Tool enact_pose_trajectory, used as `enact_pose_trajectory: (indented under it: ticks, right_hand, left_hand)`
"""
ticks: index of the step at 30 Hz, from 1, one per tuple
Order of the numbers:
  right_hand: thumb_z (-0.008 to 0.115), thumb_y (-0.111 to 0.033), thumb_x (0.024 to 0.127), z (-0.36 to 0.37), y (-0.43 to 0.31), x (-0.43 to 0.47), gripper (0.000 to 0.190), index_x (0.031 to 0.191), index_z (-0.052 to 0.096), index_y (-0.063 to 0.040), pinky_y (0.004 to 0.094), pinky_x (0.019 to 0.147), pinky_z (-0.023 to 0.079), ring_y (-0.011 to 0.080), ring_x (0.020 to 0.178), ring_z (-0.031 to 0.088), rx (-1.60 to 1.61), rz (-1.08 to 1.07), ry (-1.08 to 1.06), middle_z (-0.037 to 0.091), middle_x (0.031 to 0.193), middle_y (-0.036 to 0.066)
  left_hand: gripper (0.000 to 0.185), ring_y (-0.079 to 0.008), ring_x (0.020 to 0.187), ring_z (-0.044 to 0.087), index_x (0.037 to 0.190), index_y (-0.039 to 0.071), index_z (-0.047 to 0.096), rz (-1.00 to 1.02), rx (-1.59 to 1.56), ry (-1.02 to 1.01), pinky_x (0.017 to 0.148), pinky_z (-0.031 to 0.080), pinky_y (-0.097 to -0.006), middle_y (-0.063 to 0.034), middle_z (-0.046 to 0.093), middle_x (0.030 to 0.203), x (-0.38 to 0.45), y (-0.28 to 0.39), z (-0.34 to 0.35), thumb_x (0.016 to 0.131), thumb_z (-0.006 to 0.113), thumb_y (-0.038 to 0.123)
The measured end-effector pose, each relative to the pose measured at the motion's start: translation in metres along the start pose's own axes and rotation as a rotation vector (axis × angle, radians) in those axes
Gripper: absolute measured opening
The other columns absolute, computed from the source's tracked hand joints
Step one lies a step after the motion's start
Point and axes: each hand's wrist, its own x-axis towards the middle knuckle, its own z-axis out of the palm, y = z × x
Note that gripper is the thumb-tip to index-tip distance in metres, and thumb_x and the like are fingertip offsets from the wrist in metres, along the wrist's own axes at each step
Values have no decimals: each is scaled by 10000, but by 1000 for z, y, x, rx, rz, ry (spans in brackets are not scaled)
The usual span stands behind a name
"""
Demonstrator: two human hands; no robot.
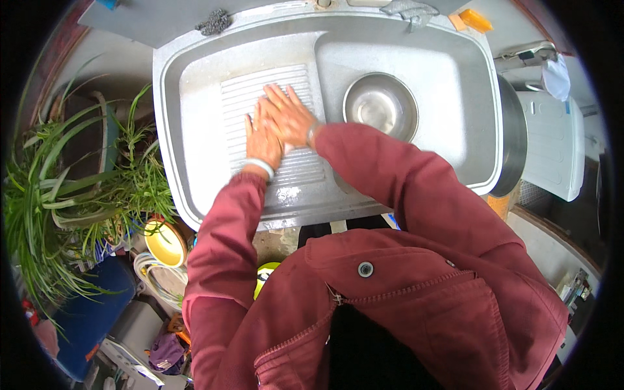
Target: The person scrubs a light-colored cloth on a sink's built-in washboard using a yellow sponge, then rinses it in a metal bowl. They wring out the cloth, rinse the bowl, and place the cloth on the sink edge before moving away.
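Both hands lie close together over the ribbed washboard panel (pixel 304 165) on the left side of a pale grey sink (pixel 200 97). My right hand (pixel 288 114) is laid flat with fingers extended, partly over my left hand (pixel 263 145). A pale band circles the left wrist, and the right wrist also wears a band. Beneath the right palm peeks a small whitish-pink bit (pixel 288 146); what it is cannot be made out. In the right basin (pixel 438 97) stands a round stainless steel bowl (pixel 381 107), apparently with some water inside. Water glints below the ribs.
On the sink's back ledge are a dark scouring pad (pixel 214 22), a grey mesh cloth (pixel 412 9) and an orange block (pixel 476 20). Spider plants (pixel 53 185) crowd the left side, above a yellow-lined bowl (pixel 165 243). A large dark basin (pixel 512 136) leans at the right.
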Motion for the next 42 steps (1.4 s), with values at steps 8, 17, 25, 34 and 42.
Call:
enact_pose_trajectory:
  ticks: [8, 17, 25, 34, 42]
  right_hand:
    - [540, -414, 929, -32, 19, -2, 606, 1363, 463, 2, 459, 1175, 215, 385, 1425, 279, 372, 152, -129, 394, 1467, 248]
    - [643, -196, 891, -103, 54, -95, 335, 1148, 639, 18, 270, 804, 513, 133, 880, 643, 1057, 613, 91, 699, 997, 81]
    - [613, -452, 892, -127, 164, -169, 628, 1223, 526, 75, 374, 505, 565, 279, 664, 705, 563, 1436, -125, 688, 963, 218]
    - [599, -176, 810, -67, 201, -177, 490, 1287, 532, -91, 457, 903, 516, 489, 987, 621, -192, 921, 34, 490, 1335, 257]
    - [705, -310, 775, -89, 135, -161, 360, 1021, 669, -49, 401, 798, 517, 314, 882, 663, 999, 678, 56, 686, 890, 152]
  left_hand:
    - [577, -354, 1470, 204, 1453, 18, 410, -331, -805, 25, 1194, 143, -443, -201, 298, 1558, 4, -22, -26, 1013, 443, 390]
    - [289, -178, 810, 648, 1097, -39, 664, -553, -1530, -5, 715, 526, -278, -145, 694, 969, 27, 64, -33, 897, 706, 166]
    - [426, -232, 874, 661, 1171, -47, 573, -571, -1438, -99, 696, 562, -303, -157, 627, 1076, 84, 148, 0, 974, 583, 330]
    - [488, -296, 1184, 534, 1403, 8, 412, -795, -1470, -281, 895, 516, -438, -157, 499, 1340, 94, 192, 57, 999, 521, 260]
    - [560, -300, 947, 647, 1030, 42, 648, -1060, -2137, -486, 844, 519, -460, -130, 682, 990, 128, 184, 104, 914, 553, 582]
